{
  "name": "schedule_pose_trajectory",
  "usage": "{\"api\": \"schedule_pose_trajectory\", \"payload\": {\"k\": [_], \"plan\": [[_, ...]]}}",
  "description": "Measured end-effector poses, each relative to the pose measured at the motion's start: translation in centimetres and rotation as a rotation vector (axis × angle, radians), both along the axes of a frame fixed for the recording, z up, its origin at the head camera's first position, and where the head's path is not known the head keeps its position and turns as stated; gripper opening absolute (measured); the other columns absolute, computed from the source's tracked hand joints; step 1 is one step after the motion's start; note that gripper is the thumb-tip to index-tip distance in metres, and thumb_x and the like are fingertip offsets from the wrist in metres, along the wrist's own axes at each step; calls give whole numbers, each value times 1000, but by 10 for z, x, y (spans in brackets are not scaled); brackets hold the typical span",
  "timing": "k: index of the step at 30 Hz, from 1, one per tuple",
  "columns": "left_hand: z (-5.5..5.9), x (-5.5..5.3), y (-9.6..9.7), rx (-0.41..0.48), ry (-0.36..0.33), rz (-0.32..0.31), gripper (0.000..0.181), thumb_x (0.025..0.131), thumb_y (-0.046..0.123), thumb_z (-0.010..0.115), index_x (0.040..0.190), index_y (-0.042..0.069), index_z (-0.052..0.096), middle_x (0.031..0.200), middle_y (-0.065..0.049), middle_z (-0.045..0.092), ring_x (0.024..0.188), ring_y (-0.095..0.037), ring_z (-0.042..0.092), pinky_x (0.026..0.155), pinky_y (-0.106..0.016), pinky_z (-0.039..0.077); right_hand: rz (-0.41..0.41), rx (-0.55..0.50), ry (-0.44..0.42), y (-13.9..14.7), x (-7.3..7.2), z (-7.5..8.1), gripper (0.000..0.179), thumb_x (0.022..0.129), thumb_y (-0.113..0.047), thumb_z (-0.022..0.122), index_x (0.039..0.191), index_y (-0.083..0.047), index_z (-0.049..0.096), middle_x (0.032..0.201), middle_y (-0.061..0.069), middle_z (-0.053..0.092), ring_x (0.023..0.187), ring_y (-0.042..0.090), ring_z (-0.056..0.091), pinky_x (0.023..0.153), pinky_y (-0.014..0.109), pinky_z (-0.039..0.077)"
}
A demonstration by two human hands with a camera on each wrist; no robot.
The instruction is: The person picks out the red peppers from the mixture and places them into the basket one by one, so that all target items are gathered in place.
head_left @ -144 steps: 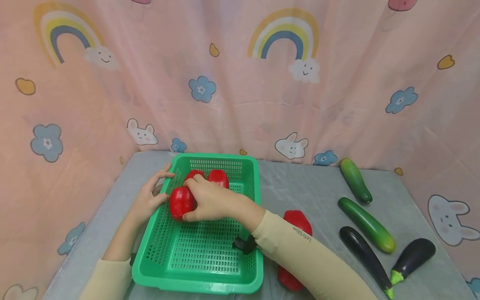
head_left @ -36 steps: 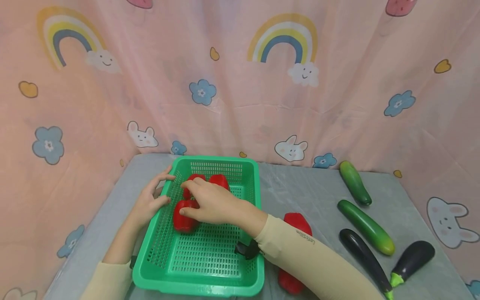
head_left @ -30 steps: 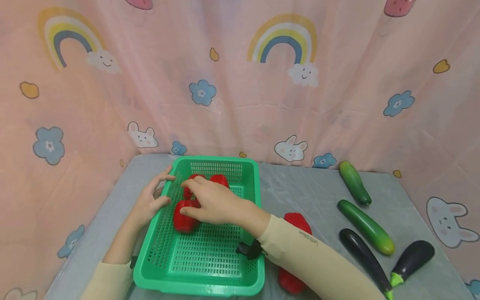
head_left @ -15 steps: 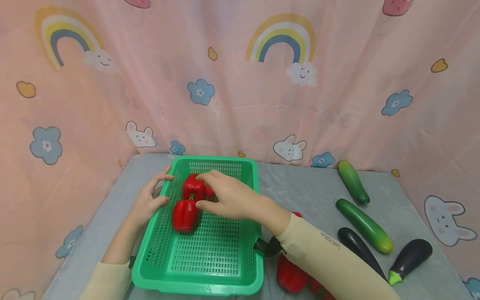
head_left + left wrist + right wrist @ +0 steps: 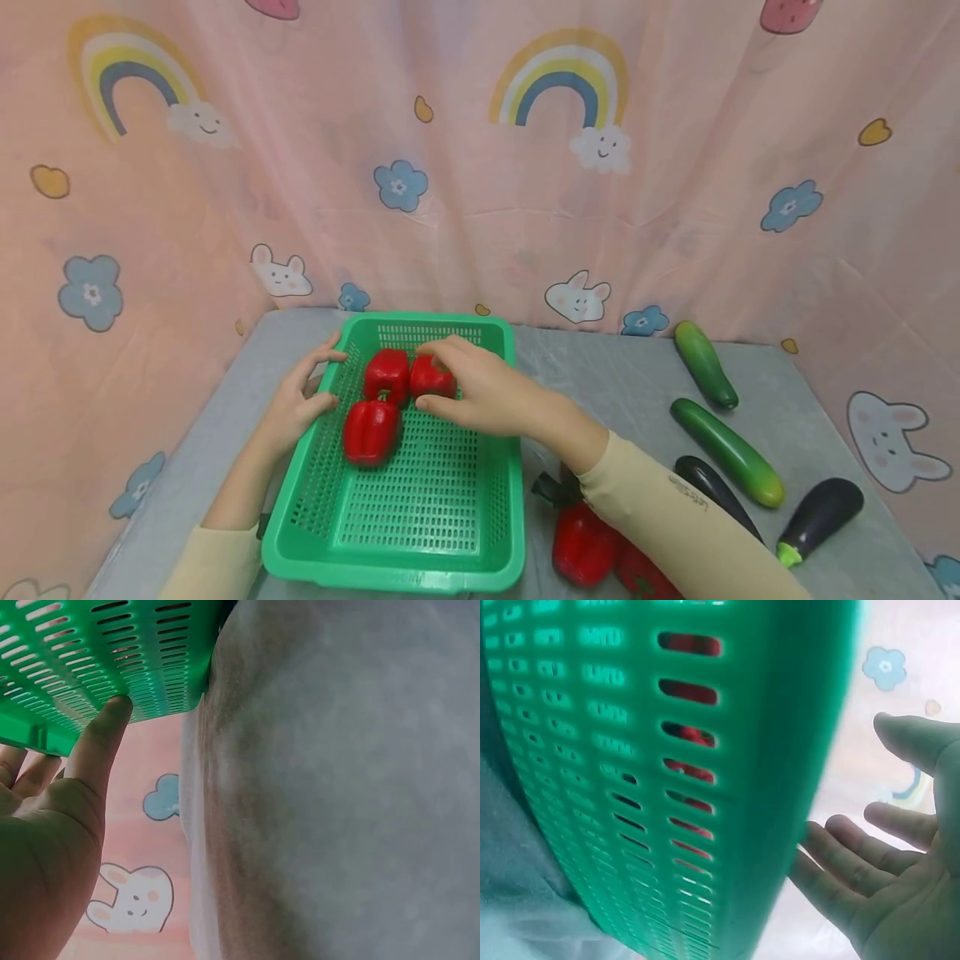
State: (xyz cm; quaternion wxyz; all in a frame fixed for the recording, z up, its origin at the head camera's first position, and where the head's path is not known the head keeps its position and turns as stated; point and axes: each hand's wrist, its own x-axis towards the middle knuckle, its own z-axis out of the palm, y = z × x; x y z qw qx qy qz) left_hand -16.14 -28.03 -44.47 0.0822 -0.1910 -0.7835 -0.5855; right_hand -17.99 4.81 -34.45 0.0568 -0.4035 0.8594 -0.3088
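Observation:
A green plastic basket [image 5: 408,575] with slotted walls holds three red bell peppers: a front pepper [image 5: 371,433], a back-left pepper [image 5: 387,372] and a back-right pepper [image 5: 429,379]. My left hand [image 5: 295,406] rests at the basket's left rim with fingers spread; in the left wrist view a straight digit [image 5: 105,739] presses the slotted wall. Above the basket's right half, my right hand [image 5: 487,387] is relaxed with nothing between thumb and fingers, partly covering the back-right pepper. In the right wrist view its fingers [image 5: 862,855] are extended beside the rim.
Right of the basket, red bell peppers [image 5: 583,546] lie partly under my right sleeve [image 5: 675,508]. Farther right on the grey cloth [image 5: 600,375] are two green cucumber-like vegetables [image 5: 727,450] and two eggplants [image 5: 821,517]. A pink patterned curtain [image 5: 480,250] hangs behind.
My right hand set the front pepper down in the basket, let go, and drew back rightward, uncovering the peppers. My left hand stays at the left rim.

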Motion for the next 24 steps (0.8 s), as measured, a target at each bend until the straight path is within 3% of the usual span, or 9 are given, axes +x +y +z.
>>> {"api": "schedule_pose_trajectory", "payload": {"k": [10,15,21,24], "plan": [[0,0,0,4,-22,-5,51,89,-17,55,140,-10,57,177,-20,29,151,-55,35,74,-23,56,-20,-21,20,13,3,7,62,99,-32,80,152,-9,57,140,7,65,122,16,63,99,38,58],[0,1,0,7,-18,-2,51,89,-16,55,139,-9,57,177,-19,30,152,-52,34,77,-23,56,-31,-16,-5,22,7,10,64,99,-33,79,155,-9,56,145,5,62,127,17,62,104,41,56],[0,0,0,-11,5,6,51,88,-16,56,139,-9,58,176,-19,31,158,-49,28,90,-19,52,-44,8,2,39,8,9,68,100,-33,78,157,-6,52,148,7,60,130,21,62,107,44,55],[0,0,0,-9,3,6,52,87,-17,55,138,-9,58,176,-19,31,157,-50,29,85,-20,54,-55,18,12,48,8,8,69,100,-35,78,158,-6,52,146,8,61,129,23,62,107,46,55]]}}
